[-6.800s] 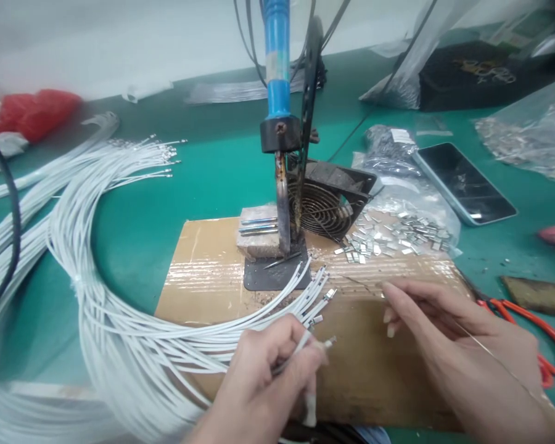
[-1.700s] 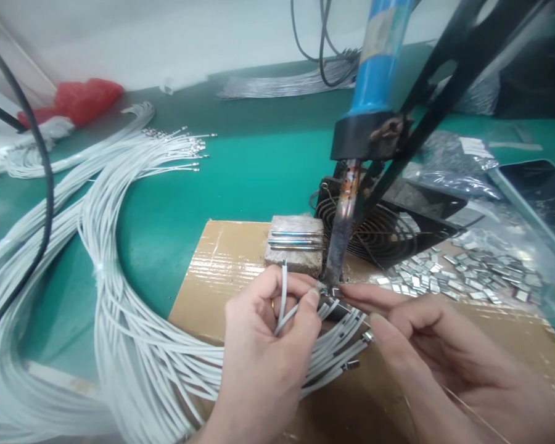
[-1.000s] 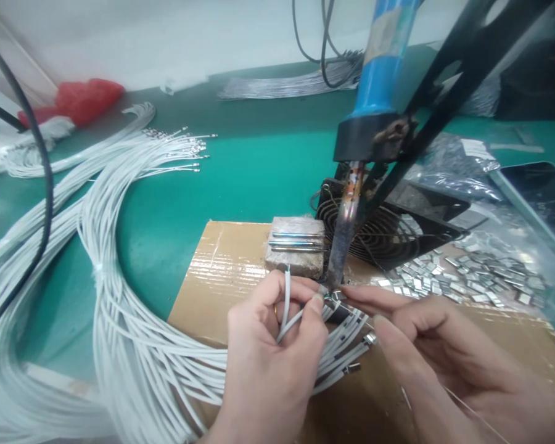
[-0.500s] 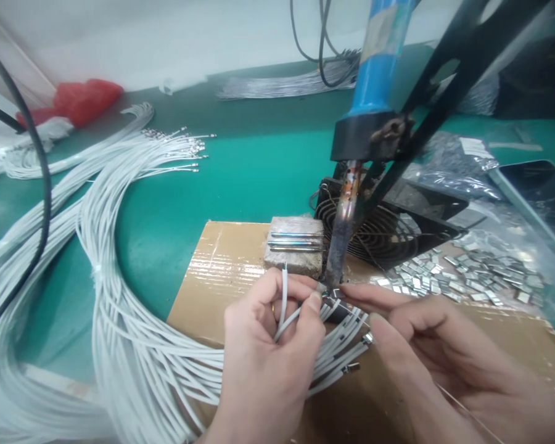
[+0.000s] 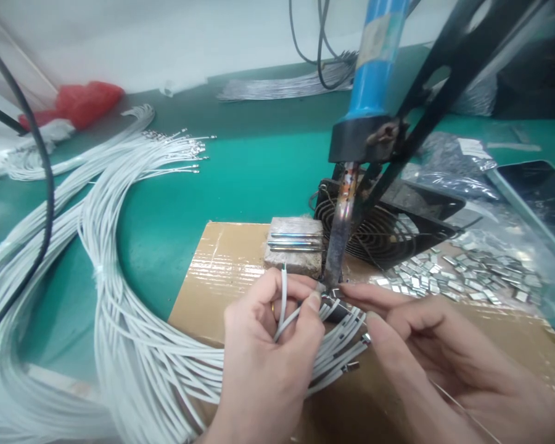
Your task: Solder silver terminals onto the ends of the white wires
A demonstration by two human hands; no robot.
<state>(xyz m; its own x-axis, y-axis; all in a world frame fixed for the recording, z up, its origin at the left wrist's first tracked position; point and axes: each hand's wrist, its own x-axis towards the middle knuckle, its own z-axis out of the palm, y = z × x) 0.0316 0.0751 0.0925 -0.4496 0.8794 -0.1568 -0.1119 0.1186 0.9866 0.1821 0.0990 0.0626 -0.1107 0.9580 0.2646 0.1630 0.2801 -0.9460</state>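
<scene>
Head view: nearest, the left hand [image 5: 266, 364] pinches one white wire [image 5: 284, 308] between thumb and forefinger, its end pushed up to the tip of the soldering iron [image 5: 340, 240]. The right hand [image 5: 444, 357] has its fingertips closed on a small metal terminal [image 5: 333, 293] at that same tip, with a thin strand of solder wire [image 5: 457, 404] trailing under its palm. So one joint is in hand, by the look of it. Just beneath lie a few wire ends [image 5: 346, 351] already carrying terminals, on the cardboard [image 5: 222, 271] that covers the table [image 5: 240, 172]. Further left the big wire bundle [image 5: 120, 320] curves away (its far ends [image 5: 185, 148] look capped too). A heap of loose terminals [image 5: 453, 274] by the fan [image 5: 379, 228] suggests plenty is left
</scene>
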